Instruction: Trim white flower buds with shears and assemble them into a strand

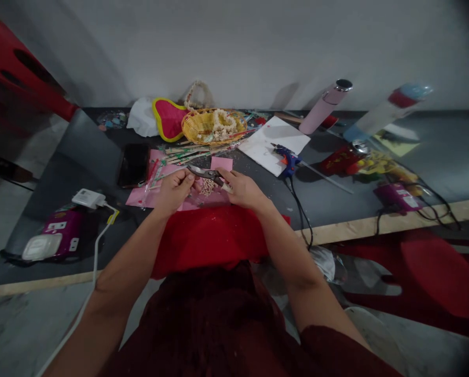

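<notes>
My right hand (243,188) is wrapped around the handles of pruning shears (205,172), whose blades point left toward my other hand. With its fingers pinched together, my left hand (176,189) holds a thin pale stick (166,176) near the blade tips. A heap of small pale cut pieces (208,186) lies below the shears on pink paper (146,197). Behind my hands, several thin sticks (189,153) lie beside a yellow wicker basket (193,125) with a beaded strand in it. Red cloth (214,238) covers my lap at the table edge.
A phone (134,165) lies left of the pink paper. A purple power strip (64,233) with a charger stands at the left. On the right are a blue glue gun (289,161), white board (271,137), pink flask (324,109), clear bottle (383,118) and a can (342,158).
</notes>
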`<action>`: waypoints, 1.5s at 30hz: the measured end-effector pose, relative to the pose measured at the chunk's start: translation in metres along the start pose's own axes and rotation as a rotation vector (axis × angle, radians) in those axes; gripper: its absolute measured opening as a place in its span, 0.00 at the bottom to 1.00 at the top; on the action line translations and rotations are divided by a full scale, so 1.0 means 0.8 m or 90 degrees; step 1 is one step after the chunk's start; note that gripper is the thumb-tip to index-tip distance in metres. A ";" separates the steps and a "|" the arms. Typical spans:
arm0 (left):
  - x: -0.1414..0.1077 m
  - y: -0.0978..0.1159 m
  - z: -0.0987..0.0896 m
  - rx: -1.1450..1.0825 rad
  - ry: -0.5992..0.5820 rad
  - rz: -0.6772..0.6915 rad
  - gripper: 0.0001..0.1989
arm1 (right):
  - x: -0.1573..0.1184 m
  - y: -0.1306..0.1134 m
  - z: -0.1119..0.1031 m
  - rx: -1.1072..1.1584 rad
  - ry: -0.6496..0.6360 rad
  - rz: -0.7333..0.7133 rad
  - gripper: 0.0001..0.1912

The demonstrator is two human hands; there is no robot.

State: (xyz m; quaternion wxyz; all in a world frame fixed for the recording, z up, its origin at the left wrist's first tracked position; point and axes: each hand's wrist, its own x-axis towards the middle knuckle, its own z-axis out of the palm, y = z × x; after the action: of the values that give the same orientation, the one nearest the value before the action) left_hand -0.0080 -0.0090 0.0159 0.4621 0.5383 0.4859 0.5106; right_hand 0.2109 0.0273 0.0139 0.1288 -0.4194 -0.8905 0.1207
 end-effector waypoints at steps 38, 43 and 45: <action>-0.004 0.014 -0.013 -0.273 -0.126 -0.142 0.15 | 0.004 0.019 0.000 0.069 0.047 -0.074 0.37; -0.002 0.019 -0.020 -0.339 -0.106 -0.110 0.15 | 0.002 0.041 0.000 0.049 0.150 0.070 0.36; -0.002 0.019 -0.016 -0.322 -0.110 -0.121 0.15 | 0.001 0.049 0.000 0.016 0.155 0.164 0.37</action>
State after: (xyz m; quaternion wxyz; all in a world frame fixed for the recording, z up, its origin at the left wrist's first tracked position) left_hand -0.0204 -0.0122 0.0316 0.6674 0.3995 0.3502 0.5218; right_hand 0.2383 0.0525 0.0013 0.2241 -0.5400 -0.8056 0.0956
